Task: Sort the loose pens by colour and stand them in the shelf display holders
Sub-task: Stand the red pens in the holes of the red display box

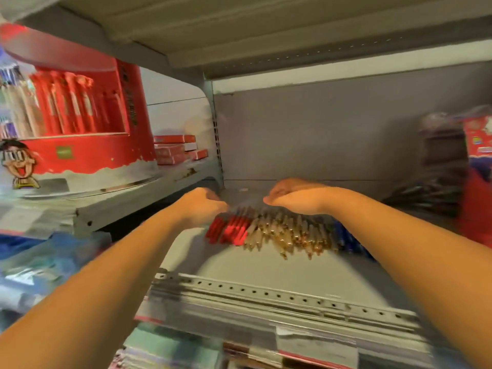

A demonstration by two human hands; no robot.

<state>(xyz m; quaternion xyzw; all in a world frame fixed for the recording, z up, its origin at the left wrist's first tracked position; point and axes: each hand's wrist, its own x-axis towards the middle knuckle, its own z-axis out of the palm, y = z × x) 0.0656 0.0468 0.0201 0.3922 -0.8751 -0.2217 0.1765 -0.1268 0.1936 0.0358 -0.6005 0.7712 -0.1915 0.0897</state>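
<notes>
The loose pens lie in a row on the shelf, grouped by colour: red pens at the left, clear ones in the middle, blue pens at the right. The left grip curls at the red group's far ends and the right grip cups over the clear ones. Blur hides whether either holds anything. Sorting looks nearly done. Next, one bunch probably needs gathering and standing in the red display holder further left.

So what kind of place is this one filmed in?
Probably a stationery shop aisle: grey metal shelving with a perforated front rail, a stocked red display holder, small red boxes stacked beside it, and loose pens lying on the shelf.
</notes>
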